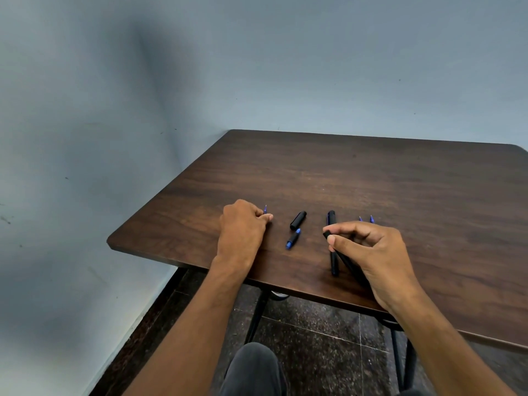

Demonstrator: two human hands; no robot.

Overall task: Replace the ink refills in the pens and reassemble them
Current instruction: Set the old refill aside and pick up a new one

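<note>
Work looks barely half done: the right hand pinches a black pen barrel over the counter, the left hand curls round a refill, while a cap and tip section lie loose between them.

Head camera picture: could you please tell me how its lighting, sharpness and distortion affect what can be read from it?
Head view: soft, even light with no glare; a broad dark shadow on the wall; wide-angle bending curves the table edges; the left hand, right hand and black pen cap look reasonably sharp; the blue refill tips are too small to read.
</note>
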